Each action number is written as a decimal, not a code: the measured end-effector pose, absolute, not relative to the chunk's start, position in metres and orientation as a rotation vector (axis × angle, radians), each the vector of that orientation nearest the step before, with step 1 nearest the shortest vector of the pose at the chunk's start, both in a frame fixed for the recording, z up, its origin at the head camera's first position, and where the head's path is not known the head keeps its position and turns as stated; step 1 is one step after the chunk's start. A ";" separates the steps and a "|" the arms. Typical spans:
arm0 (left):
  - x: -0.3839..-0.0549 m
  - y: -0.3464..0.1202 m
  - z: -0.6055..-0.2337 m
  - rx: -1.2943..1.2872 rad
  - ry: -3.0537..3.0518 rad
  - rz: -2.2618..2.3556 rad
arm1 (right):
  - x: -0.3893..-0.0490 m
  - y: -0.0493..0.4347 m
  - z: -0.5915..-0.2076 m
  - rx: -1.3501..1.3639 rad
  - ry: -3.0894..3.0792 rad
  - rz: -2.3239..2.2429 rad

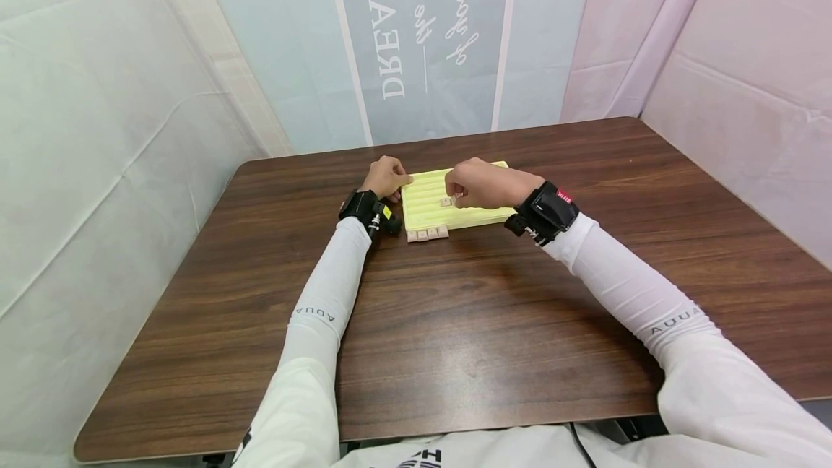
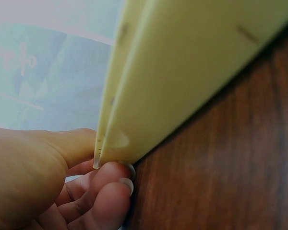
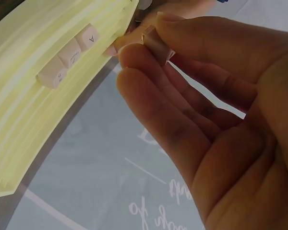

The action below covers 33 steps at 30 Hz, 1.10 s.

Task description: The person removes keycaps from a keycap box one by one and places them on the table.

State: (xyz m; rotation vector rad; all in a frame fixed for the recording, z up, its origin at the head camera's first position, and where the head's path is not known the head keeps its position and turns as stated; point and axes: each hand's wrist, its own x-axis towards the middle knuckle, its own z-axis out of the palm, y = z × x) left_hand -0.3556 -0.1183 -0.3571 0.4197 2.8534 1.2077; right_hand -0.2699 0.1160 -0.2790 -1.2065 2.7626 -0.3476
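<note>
A pale yellow ridged tray [image 1: 425,202] lies on the table. At its left end my left hand [image 1: 386,178] grips the edge; in the left wrist view the thumb lies along one side of the tray wall [image 2: 182,72] and curled fingers touch the other. My right hand [image 1: 487,185] is over the tray, pinching a small keycap [image 3: 157,46] between thumb and fingers. In the right wrist view three lettered keycaps [image 3: 70,53] sit in a row on the ridges, one marked A. The held keycap's top marking is hidden.
Several more keycaps [image 1: 427,235] stand in a row along the tray's front left edge. The brown wooden table [image 1: 468,338] reaches out all around. Behind it hangs a light blue printed cloth [image 1: 429,42], with pale sheets at both sides.
</note>
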 end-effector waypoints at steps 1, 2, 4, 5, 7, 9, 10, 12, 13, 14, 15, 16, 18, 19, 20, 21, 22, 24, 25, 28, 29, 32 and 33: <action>-0.356 -0.118 -0.357 0.420 2.853 1.207 | -0.270 0.115 -0.280 -1.206 2.761 -0.347; -0.356 -0.118 -0.357 0.419 2.852 1.207 | -0.269 0.114 -0.280 -1.199 2.760 -0.343; -0.357 -0.119 -0.358 0.419 2.849 1.209 | -0.269 0.112 -0.282 -1.193 2.750 -0.333; -0.357 -0.119 -0.358 0.420 2.846 1.211 | -0.269 0.111 -0.283 -1.189 2.743 -0.322; -0.358 -0.119 -0.359 0.422 2.844 1.211 | -0.269 0.108 -0.286 -1.194 2.725 -0.314; -0.358 -0.119 -0.359 0.423 2.844 1.216 | -0.269 0.106 -0.288 -1.202 2.716 -0.299; -0.359 -0.119 -0.360 0.424 2.845 1.217 | -0.269 0.105 -0.289 -1.205 2.712 -0.295; -0.359 -0.119 -0.360 0.424 2.846 1.219 | -0.270 0.103 -0.291 -1.203 2.707 -0.288; -0.359 -0.119 -0.360 0.424 2.846 1.219 | -0.270 0.103 -0.292 -1.202 2.705 -0.281; -0.359 -0.119 -0.360 0.422 2.846 1.220 | -0.271 0.102 -0.293 -1.201 2.704 -0.270; -0.359 -0.119 -0.360 0.421 2.846 1.221 | -0.271 0.102 -0.294 -1.193 2.701 -0.264; -0.359 -0.119 -0.360 0.419 2.846 1.218 | -0.271 0.101 -0.295 -1.190 2.698 -0.255; -0.359 -0.119 -0.360 0.417 2.846 1.216 | -0.272 0.100 -0.298 -1.190 2.692 -0.236; -0.359 -0.119 -0.359 0.417 2.847 1.214 | -0.273 0.099 -0.299 -1.194 2.689 -0.232; -0.359 -0.119 -0.359 0.418 2.848 1.211 | -0.273 0.099 -0.299 -1.201 2.686 -0.229; -0.359 -0.119 -0.359 0.418 2.849 1.211 | -0.273 0.099 -0.300 -1.208 2.682 -0.232; -0.359 -0.119 -0.359 0.416 2.850 1.207 | -0.273 0.098 -0.301 -1.219 2.678 -0.233; -0.359 -0.119 -0.358 0.415 2.850 1.203 | -0.272 0.098 -0.302 -1.236 2.672 -0.236; -0.359 -0.119 -0.358 0.415 2.850 1.201 | -0.271 0.097 -0.302 -1.239 2.669 -0.239; -0.360 -0.119 -0.358 0.412 2.849 1.202 | -0.270 0.096 -0.302 -1.234 2.665 -0.228; -0.360 -0.119 -0.358 0.412 2.849 1.201 | -0.269 0.096 -0.302 -1.228 2.665 -0.222; -0.360 -0.120 -0.358 0.413 2.848 1.200 | -0.268 0.095 -0.302 -1.203 2.660 -0.208; -0.360 -0.120 -0.358 0.411 2.845 1.202 | -0.268 0.095 -0.302 -1.196 2.655 -0.207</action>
